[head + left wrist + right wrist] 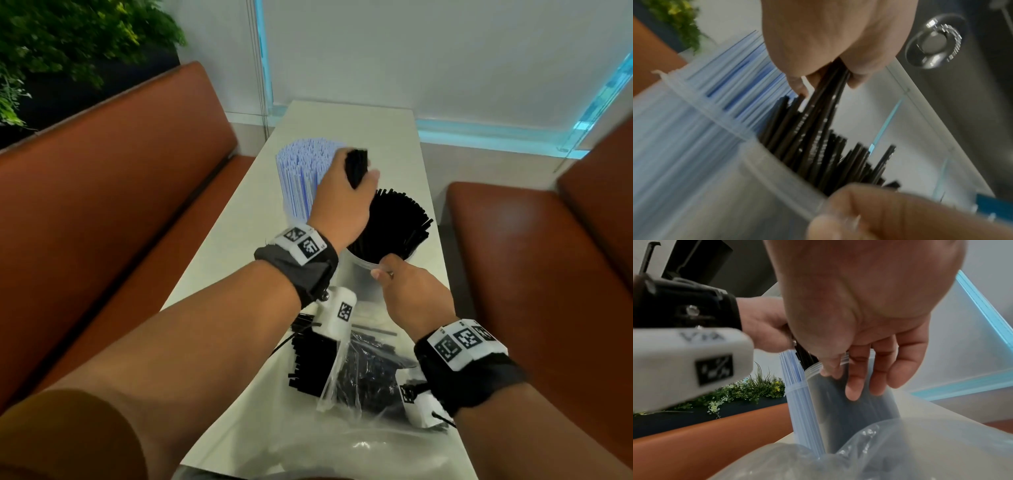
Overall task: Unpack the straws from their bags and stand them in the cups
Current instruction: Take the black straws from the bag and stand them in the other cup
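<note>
Left hand point(339, 195) fingers curled round black straw bundle point(357, 168) above clear cup point(366, 265); right hand point(411, 291) pinches rim. We lower vertically, release once ends seat.

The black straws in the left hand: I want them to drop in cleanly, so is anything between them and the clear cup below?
Nothing visible blocks them. The left hand grips a bundle of black straws above the clear cup. That cup already holds many black straws, fanned out, which may crowd the opening. The right hand pinches its near rim.
</note>
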Motion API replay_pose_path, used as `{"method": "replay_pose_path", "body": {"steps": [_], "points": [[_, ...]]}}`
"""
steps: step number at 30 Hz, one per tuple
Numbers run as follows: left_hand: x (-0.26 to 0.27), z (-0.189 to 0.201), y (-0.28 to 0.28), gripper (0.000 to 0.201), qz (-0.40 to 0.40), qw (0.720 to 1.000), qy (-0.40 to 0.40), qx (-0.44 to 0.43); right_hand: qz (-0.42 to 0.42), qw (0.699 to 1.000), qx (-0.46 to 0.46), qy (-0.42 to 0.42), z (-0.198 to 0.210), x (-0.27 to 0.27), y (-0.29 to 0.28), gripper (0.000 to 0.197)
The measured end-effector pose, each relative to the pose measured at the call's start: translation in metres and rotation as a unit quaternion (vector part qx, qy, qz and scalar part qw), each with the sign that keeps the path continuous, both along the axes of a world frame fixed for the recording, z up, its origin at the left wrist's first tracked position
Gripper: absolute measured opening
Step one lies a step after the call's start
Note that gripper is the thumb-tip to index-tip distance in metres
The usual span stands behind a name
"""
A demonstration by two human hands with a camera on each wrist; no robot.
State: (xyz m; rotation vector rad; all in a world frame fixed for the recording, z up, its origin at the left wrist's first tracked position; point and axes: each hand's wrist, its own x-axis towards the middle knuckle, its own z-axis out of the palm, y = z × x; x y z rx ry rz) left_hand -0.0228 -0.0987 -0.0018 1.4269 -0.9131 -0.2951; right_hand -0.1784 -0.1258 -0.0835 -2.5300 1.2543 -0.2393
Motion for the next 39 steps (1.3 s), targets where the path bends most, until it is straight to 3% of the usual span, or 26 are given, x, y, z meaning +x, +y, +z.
{"method": "replay_pose_path", "body": {"steps": [3, 5, 7, 8, 10, 12, 14, 17, 18, 20, 21, 23, 24, 26, 29, 31, 32, 34, 36, 39], "points": [[0.001, -0.023, 0.006, 0.018, -0.011, 0.981, -0.133, 0.140, -0.003, 1.000, 0.001, 0.002, 0.001, 0.000, 0.001, 0.023], [0.001, -0.027, 0.013, 0.024, -0.054, 0.970, -0.140, 0.192, -0.002, 1.000, 0.004, 0.000, 0.002, 0.000, 0.002, 0.024], [0.003, -0.027, 0.018, 0.026, -0.093, 0.971, -0.112, 0.188, -0.007, 1.000, 0.006, -0.002, 0.001, 0.001, 0.002, 0.022], [0.005, -0.025, 0.020, 0.043, -0.090, 0.973, -0.115, 0.178, -0.010, 1.000, 0.008, -0.004, 0.001, 0.001, 0.002, 0.021], [0.007, -0.018, 0.022, 0.080, -0.058, 0.978, -0.148, 0.137, -0.015, 1.000, 0.009, -0.004, 0.000, 0.001, 0.002, 0.017], [0.002, -0.012, 0.023, 0.082, -0.030, 0.970, -0.221, 0.094, -0.015, 1.000, 0.010, 0.002, 0.000, 0.002, 0.001, 0.013], [-0.003, -0.016, 0.022, 0.067, -0.054, 0.927, -0.351, 0.117, -0.015, 1.000, 0.016, 0.002, 0.000, 0.002, 0.001, 0.016], [-0.005, -0.030, 0.023, 0.060, -0.120, 0.816, -0.519, 0.225, -0.015, 0.999, 0.029, -0.017, 0.001, 0.003, 0.001, 0.026], [-0.005, -0.033, 0.024, 0.062, -0.114, 0.808, -0.530, 0.230, -0.015, 0.999, 0.030, -0.014, 0.001, 0.002, 0.001, 0.026], [-0.005, -0.037, 0.026, 0.065, -0.088, 0.831, -0.511, 0.203, -0.021, 0.999, 0.027, 0.002, 0.000, 0.003, 0.000, 0.026], [-0.007, -0.040, 0.027, 0.067, -0.082, 0.828, -0.513, 0.212, -0.026, 0.999, 0.022, 0.009, 0.000, 0.003, 0.000, 0.025], [-0.010, -0.044, 0.030, 0.070, -0.096, 0.789, -0.541, 0.275, -0.028, 0.999, 0.015, 0.014, 0.000, 0.004, 0.001, 0.025], [-0.008, -0.044, 0.033, 0.070, -0.105, 0.789, -0.537, 0.281, -0.026, 1.000, 0.013, 0.008, 0.000, 0.004, 0.002, 0.023], [-0.001, -0.036, 0.042, 0.064, -0.102, 0.838, -0.493, 0.210, -0.030, 0.999, -0.011, -0.043, 0.002, 0.001, 0.009, 0.018], [0.017, -0.036, 0.067, 0.040, -0.031, 0.920, -0.382, 0.082, -0.036, 0.987, -0.061, -0.145, -0.001, -0.003, 0.031, 0.025], [0.027, -0.051, 0.086, 0.021, -0.020, 0.933, -0.325, 0.149, -0.027, 0.996, -0.022, -0.084, -0.008, 0.001, 0.045, 0.043], [0.030, -0.061, 0.095, 0.016, -0.039, 0.924, -0.314, 0.216, -0.022, 1.000, 0.011, -0.013, -0.012, 0.005, 0.050, 0.053], [0.029, -0.086, 0.108, 0.018, -0.118, 0.870, -0.338, 0.340, -0.011, 0.993, 0.061, 0.098, -0.021, 0.013, 0.053, 0.068], [0.021, -0.110, 0.120, 0.025, -0.195, 0.807, -0.393, 0.396, -0.001, 0.988, 0.088, 0.126, -0.027, 0.018, 0.053, 0.057], [0.003, -0.141, 0.127, 0.050, -0.252, 0.779, -0.421, 0.391, -0.001, 0.987, 0.111, 0.114, -0.032, 0.019, 0.049, 0.027]]}}
